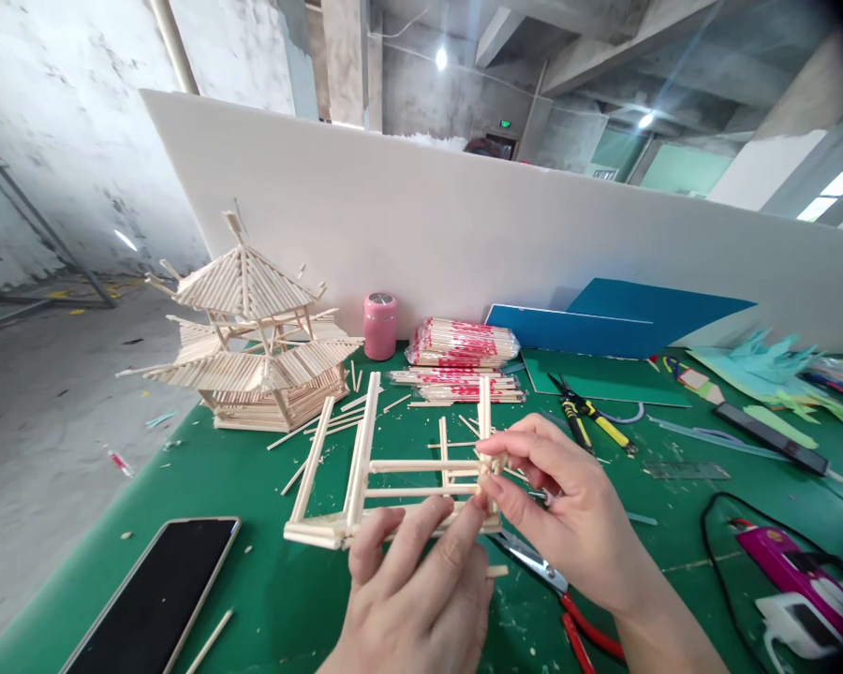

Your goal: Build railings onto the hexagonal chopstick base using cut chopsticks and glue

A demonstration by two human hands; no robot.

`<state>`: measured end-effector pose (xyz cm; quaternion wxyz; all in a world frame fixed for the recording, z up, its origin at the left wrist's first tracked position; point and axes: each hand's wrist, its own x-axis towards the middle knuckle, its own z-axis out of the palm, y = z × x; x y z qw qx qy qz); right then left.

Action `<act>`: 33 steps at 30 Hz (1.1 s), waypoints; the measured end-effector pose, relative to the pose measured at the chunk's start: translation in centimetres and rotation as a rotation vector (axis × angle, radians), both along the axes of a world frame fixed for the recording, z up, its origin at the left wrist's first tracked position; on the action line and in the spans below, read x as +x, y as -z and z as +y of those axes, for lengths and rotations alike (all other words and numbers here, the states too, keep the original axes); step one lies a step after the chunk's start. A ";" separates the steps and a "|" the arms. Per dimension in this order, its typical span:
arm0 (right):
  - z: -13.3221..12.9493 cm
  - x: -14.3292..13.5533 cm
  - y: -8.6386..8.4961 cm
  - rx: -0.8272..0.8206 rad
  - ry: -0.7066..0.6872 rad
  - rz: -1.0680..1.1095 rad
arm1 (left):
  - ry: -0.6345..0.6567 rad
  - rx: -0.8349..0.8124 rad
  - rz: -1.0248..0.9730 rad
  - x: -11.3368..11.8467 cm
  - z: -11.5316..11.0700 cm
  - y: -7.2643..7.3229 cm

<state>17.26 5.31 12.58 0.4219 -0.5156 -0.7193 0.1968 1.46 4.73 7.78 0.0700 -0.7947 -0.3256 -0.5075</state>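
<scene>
A small frame of pale wooden sticks [362, 449] stands on the green table in the middle, with upright posts and two level rails. My left hand [421, 585] rests against its lower front, fingers bent over the bottom sticks near the right corner. My right hand [569, 496] pinches at the right post where the rails meet it, thumb and forefinger close together around the joint. Whatever small piece lies between those fingertips is hidden. Behind the frame lie loose sticks [333, 423] and wrapped bundles of sticks [464, 344].
A stick pagoda model [253, 365] stands back left, beside a pink canister [380, 328]. A phone [158, 594] lies front left. Red-handled pliers [569, 599], yellow-handled pliers [590, 417], a magenta glue gun [791, 571] and its black cable lie right. Blue boards [625, 318] lean behind.
</scene>
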 end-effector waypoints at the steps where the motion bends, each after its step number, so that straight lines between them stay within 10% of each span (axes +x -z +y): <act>1: 0.0 0.1 0.0 -0.006 0.000 -0.005 | 0.005 -0.006 0.002 0.0 0.0 -0.1; 33: -1.6 0.4 1.7 -0.019 0.114 0.049 | 0.034 0.035 -0.061 0.3 0.4 0.1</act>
